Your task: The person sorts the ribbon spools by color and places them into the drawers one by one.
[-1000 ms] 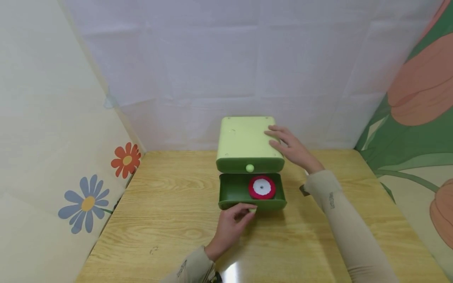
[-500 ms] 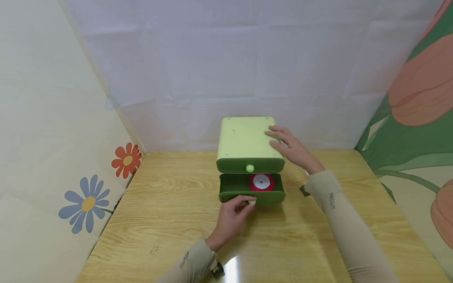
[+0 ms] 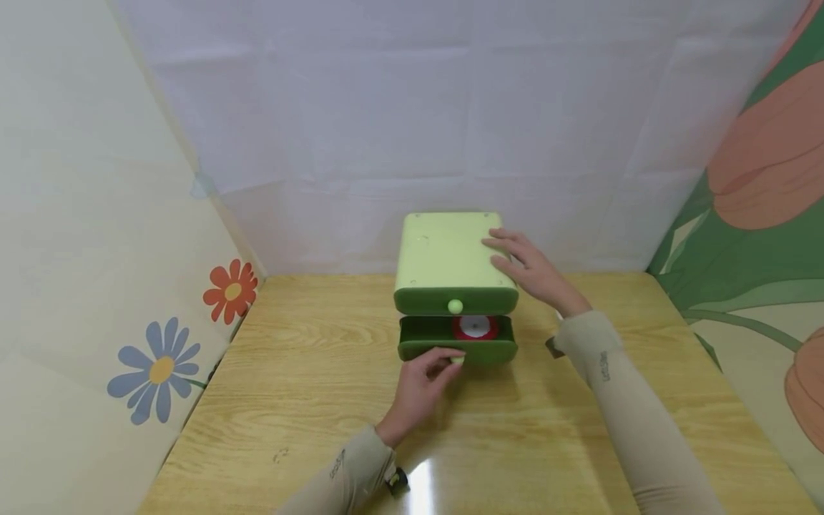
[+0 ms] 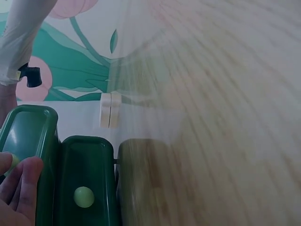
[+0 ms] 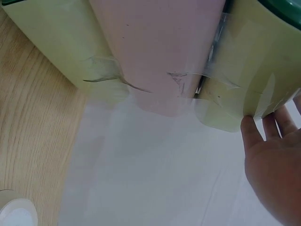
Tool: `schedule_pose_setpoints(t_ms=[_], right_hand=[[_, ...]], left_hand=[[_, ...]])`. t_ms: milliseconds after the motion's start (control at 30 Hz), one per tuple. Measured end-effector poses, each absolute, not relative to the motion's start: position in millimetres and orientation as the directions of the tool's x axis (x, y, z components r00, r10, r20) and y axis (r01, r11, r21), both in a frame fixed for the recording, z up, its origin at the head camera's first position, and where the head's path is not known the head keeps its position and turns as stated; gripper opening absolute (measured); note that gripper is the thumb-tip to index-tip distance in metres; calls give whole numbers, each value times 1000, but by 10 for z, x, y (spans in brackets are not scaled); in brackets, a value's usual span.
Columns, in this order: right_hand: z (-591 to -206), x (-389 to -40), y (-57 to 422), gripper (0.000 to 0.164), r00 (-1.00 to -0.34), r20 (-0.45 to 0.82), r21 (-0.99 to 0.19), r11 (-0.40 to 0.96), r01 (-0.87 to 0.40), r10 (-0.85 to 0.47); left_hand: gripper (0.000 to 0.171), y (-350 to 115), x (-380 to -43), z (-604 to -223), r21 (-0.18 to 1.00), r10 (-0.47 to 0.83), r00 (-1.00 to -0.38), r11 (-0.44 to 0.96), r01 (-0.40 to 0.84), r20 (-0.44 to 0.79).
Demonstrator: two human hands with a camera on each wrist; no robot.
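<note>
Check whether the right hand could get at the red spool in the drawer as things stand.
Probably not easily: the drawer is nearly shut, so the cabinet overhangs most of the spool. The right hand rests on top.

The scene is being lit evenly and brightly from above in the head view. A white patch of glare is being thrown on the wooden table (image 3: pixel 425 493) near the bottom edge, and soft shadows are being cast under the two arms and in front of the green drawer box (image 3: pixel 455 286). Straight edges are being bent outward toward the corners by the wide lens. In the left wrist view the wood grain is being smeared by motion blur, and colours are being washed out. The right wrist view is being rendered pale and soft, with a hazy white lower half.
</note>
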State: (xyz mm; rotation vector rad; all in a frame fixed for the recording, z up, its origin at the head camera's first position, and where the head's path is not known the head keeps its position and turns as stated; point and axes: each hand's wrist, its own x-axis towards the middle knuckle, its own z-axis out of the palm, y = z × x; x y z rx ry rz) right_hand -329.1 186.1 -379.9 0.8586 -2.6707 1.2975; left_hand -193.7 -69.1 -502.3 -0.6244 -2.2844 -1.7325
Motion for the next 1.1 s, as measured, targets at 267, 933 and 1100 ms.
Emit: schedule_pose_setpoints(t_ms=[267,933,1100], right_hand=[[-3790,-3284,1868,49,-842,276,-710,492,-504,-464],[-3797,-3285,1873,49,-847,266,-709,502,-496,-461],[-3797,-3295,1866,49,-846,270,-707,502,-499,-461]], left_hand=[[18,-706,-2046,-5016,872,197,-898,231,432,393],[19,-632,-2216,-4978,897,154,-921,215,385,359],[19,-609,-2153,-4807,902,150,-924,212,377,351]])
